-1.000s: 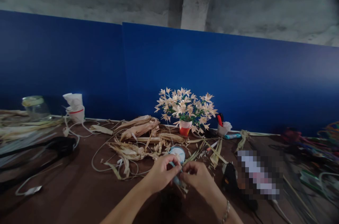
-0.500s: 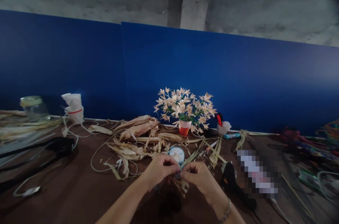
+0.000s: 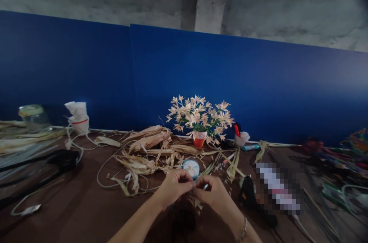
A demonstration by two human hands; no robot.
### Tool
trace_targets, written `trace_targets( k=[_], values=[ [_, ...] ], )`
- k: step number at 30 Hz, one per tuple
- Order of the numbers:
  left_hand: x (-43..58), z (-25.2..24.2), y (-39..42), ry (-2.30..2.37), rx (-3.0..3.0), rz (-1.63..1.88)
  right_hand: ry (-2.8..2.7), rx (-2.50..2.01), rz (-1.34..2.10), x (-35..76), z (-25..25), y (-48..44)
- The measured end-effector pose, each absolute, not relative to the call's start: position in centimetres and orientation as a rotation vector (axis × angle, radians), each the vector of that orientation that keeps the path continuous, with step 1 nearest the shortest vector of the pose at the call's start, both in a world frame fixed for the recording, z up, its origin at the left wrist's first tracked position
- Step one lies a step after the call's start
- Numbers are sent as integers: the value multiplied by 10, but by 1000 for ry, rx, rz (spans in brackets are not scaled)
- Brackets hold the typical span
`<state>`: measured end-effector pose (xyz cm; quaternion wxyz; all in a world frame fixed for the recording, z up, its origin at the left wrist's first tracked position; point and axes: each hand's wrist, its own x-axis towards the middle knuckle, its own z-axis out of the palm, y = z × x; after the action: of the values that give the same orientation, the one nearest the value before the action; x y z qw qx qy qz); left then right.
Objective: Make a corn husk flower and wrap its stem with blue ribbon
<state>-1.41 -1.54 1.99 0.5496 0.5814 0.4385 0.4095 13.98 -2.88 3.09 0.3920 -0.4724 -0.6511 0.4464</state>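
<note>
My left hand [image 3: 177,188] and my right hand [image 3: 210,192] meet at the front middle of the brown table, thumbs and fingertips pinched close together. What they pinch is mostly covered by the fingers; a small light-blue bit shows by the right fingers, and pale husk-like scraps [image 3: 197,202] show beneath. Just beyond the fingertips stands a round blue-rimmed container [image 3: 191,166] with pale contents. Dried corn husks [image 3: 149,141] lie heaped behind my left hand. Further back is an orange-and-white pot [image 3: 199,139] of cream, star-shaped flowers [image 3: 195,114].
A black glue gun [image 3: 249,193] lies right of my right hand, near a blurred-out object [image 3: 278,189]. White cable loops [image 3: 100,176] cross the left side. A glass jar [image 3: 34,118], a white cup [image 3: 80,122] and a tool cup [image 3: 240,139] stand along the blue partition [image 3: 178,70].
Both hands stay together in nearly the same place. My right fingers have curled and tilted slightly, and the light-blue bit shows more beside them. The view has shifted a little.
</note>
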Motion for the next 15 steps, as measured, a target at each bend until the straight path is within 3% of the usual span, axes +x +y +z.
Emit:
trace_targets(
  k=[3,8,15],
  values=[
    [-15,17,-13,1096,1415,905,-1734,-1275,955,140,30,-28],
    [-19,18,-9,1018,1432,877,-1782,-1261,942,142,30,-28],
    [-19,21,-11,897,1361,901,-1568,-1183,1367,142,30,-29]
  ],
)
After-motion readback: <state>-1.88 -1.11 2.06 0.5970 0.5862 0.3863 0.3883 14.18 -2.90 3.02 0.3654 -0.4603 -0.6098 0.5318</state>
